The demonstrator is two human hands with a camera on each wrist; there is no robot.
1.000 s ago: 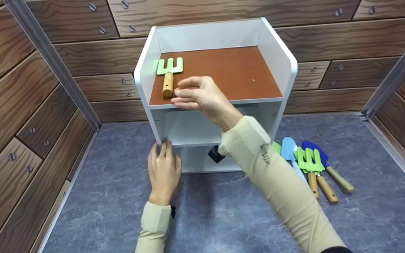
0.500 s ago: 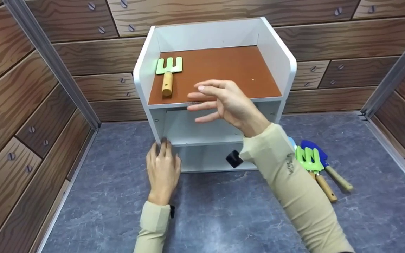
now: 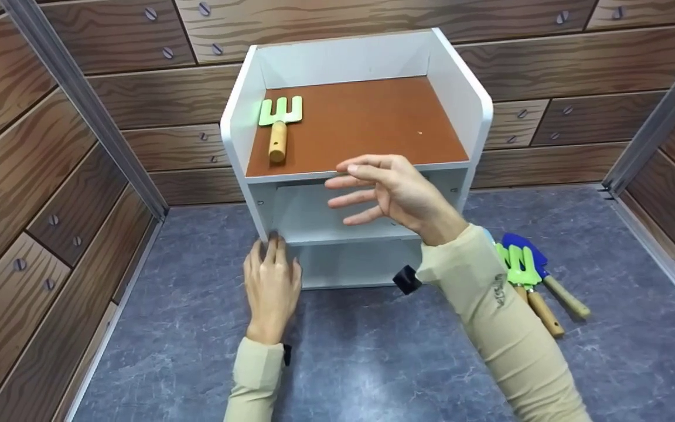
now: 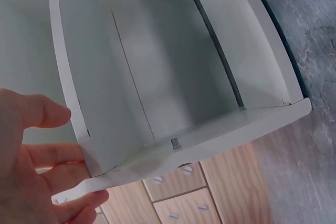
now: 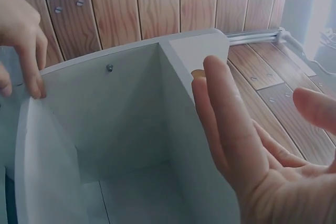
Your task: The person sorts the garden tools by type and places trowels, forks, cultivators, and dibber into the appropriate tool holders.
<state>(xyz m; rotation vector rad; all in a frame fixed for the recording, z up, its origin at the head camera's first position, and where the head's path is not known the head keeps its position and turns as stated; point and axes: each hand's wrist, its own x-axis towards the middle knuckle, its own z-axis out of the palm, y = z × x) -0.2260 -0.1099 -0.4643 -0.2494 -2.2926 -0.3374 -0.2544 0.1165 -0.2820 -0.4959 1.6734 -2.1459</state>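
Note:
A hand fork (image 3: 279,120) with green tines and a wooden handle lies on the brown top of a white shelf unit (image 3: 478,111), along its left side. In the head view my right hand (image 3: 399,193) hovers in front of the unit, fingers spread, holding nothing. The butt of the fork's handle (image 5: 198,73) peeks out behind its fingers in the right wrist view. My left hand (image 3: 271,284) holds the unit's left front edge low down. In the left wrist view its fingers (image 4: 58,177) straddle the side panel, with the thumb near the middle shelf's edge.
On the floor to the right lie more garden tools: green hand forks (image 3: 522,266), a dark blue trowel (image 3: 525,249) and a light blue one mostly behind my right sleeve (image 3: 513,316). Wood-patterned walls (image 3: 566,70) enclose the grey floor (image 3: 156,328) on three sides.
My right hand has drawn away from the fork's handle, moving right and down toward me, and its fingers have spread. The fork and my left hand have stayed in place.

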